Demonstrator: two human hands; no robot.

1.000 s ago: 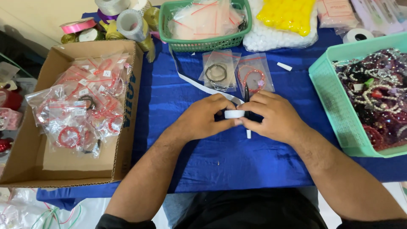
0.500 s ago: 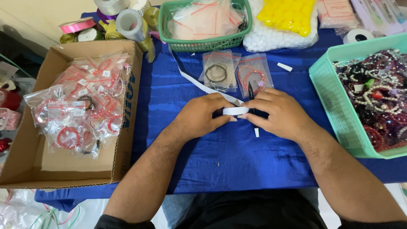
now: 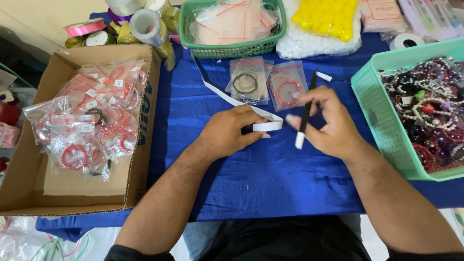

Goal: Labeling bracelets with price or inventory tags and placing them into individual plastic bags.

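Left hand (image 3: 227, 133) pinching the end of a white strip (image 3: 267, 126) at frame centre on the blue tabletop (image 3: 270, 179); right hand (image 3: 331, 125), just apart, gripping a black marker (image 3: 304, 113).

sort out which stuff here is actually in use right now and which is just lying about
In use: left hand holding the white strip; right hand holding the black pen.

Lying about: two bagged bracelets, pen cap, cardboard box, green basket, teal basket, ribbon rolls.
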